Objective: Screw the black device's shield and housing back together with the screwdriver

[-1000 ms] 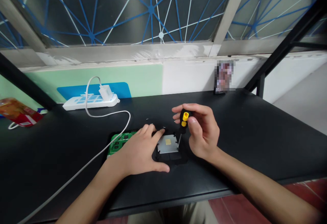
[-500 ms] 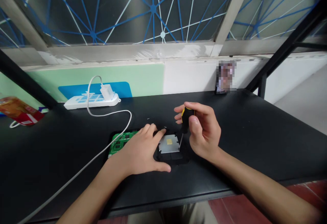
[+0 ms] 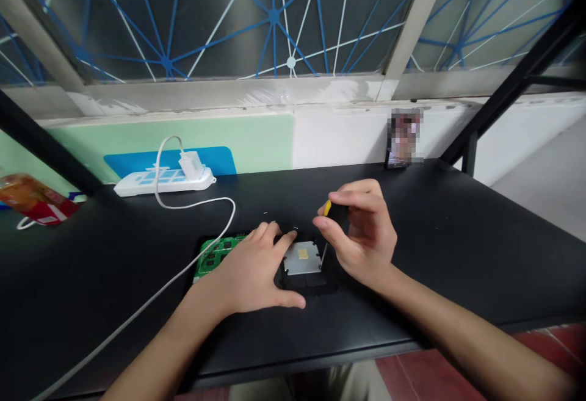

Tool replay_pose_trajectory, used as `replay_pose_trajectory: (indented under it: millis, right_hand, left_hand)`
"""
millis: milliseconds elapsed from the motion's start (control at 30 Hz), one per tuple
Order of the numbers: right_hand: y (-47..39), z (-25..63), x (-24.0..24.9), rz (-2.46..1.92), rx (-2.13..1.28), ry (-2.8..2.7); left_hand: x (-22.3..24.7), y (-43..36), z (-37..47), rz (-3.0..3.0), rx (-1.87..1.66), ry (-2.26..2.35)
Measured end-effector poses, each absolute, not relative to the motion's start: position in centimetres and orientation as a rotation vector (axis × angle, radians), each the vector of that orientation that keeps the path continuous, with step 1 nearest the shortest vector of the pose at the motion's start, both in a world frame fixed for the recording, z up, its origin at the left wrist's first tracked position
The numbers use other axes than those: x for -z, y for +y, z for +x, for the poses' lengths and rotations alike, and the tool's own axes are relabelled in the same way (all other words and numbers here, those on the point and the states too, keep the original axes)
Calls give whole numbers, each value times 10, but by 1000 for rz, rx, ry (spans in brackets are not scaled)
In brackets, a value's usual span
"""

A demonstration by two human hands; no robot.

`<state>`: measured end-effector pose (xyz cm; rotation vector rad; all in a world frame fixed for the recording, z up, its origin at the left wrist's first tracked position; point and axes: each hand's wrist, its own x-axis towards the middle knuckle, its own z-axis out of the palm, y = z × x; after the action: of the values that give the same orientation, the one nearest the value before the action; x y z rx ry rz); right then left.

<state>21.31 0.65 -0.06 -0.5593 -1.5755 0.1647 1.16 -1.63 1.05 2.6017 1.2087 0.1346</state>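
Note:
My right hand (image 3: 368, 230) grips the black and yellow handle of a screwdriver (image 3: 337, 213) between thumb and fingers. Its thin shaft slants down to the right edge of a silver metal plate (image 3: 301, 262) that has a small yellowish square in its middle. The plate sits in a black device housing (image 3: 315, 281). My left hand (image 3: 254, 267) lies across the housing with fingers and thumb spread, thumb below the plate and index finger above it. Left of that hand, a green circuit board (image 3: 216, 253) shows in part, the rest covered by the hand.
A white cable (image 3: 192, 271) runs across the table over the board's edge to a charger in a white power strip (image 3: 137, 185). Tiny light bits lie behind the housing. A phone (image 3: 403, 141) leans on the wall; a red-brown packet (image 3: 36, 199) lies far left.
My right hand's thumb and fingers have shifted their hold around the screwdriver handle, with the thumb moved left. The tip stays at the plate's right edge. My left hand keeps its place.

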Motion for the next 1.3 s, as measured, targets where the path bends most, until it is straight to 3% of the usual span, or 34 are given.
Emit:
replay_pose_trajectory:
  millis: [367, 667, 1033, 1300]
  right_hand:
    - [-4, 212, 0, -472, -489, -1534]
    - [4, 215, 0, -515, -139, -1581]
    - [-4, 210, -1, -418, -476, -1537]
    - [3, 214, -1, -529, -169, -1600]
  left_hand:
    - [-8, -16, 9, 2622, -162, 1189]
    - [-10, -17, 10, 2604, -117, 1204]
    - [-11, -16, 10, 2621, -114, 1198]
    - [-10, -17, 11, 2617, -106, 1209]
